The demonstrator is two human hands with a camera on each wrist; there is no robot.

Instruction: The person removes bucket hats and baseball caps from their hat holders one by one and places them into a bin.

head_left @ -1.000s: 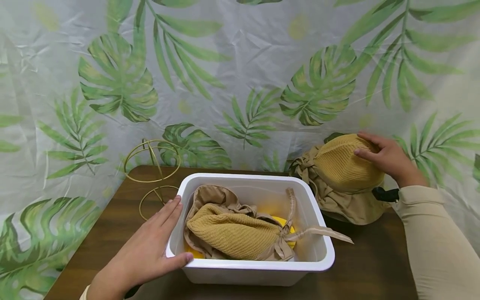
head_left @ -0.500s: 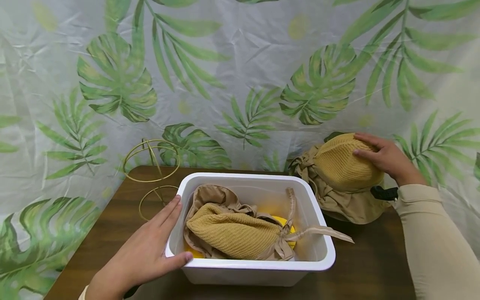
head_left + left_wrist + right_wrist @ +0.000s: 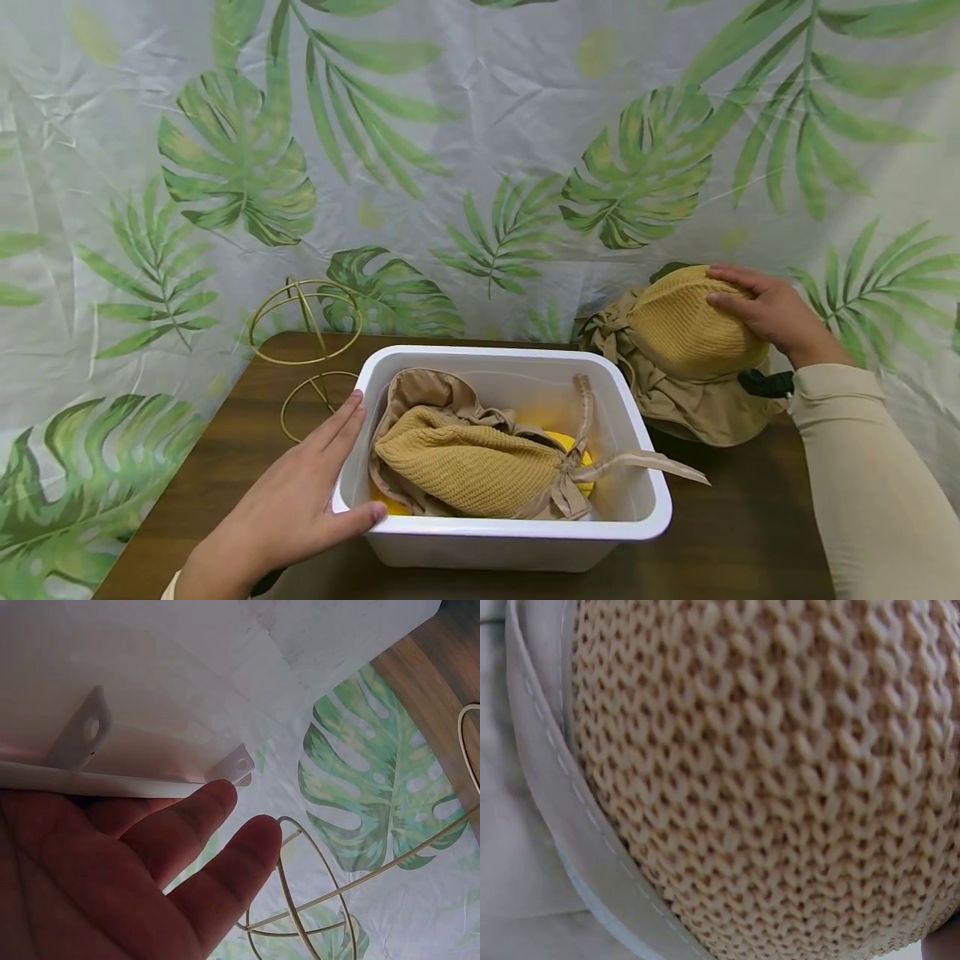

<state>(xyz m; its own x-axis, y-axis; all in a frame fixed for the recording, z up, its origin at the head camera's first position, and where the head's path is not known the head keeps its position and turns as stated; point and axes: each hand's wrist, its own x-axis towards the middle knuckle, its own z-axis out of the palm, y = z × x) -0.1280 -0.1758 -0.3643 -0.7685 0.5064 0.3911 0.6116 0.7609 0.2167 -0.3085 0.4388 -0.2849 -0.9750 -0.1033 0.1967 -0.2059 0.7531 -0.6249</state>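
Observation:
A white plastic tub [image 3: 510, 527] stands at the middle of the table. Inside it lies a sun hat [image 3: 465, 462] with a yellow knit crown and tan cloth brim, one tie hanging over the right rim. My left hand [image 3: 288, 496] rests against the tub's left rim, fingers straight, thumb on the front corner; the left wrist view shows the fingers [image 3: 191, 817] under the rim. On the right, a second hat [image 3: 675, 333] of the same kind sits crown up. My right hand [image 3: 780, 312] rests on its crown, fingers relaxed. Knit fabric [image 3: 780, 765] fills the right wrist view.
A gold wire stand [image 3: 303, 362] with rings is at the back left, close to the left hand. Something yellow [image 3: 562, 439] shows beneath the hat in the tub. The dark wooden table [image 3: 202, 492] ends against a leaf-print curtain [image 3: 510, 125].

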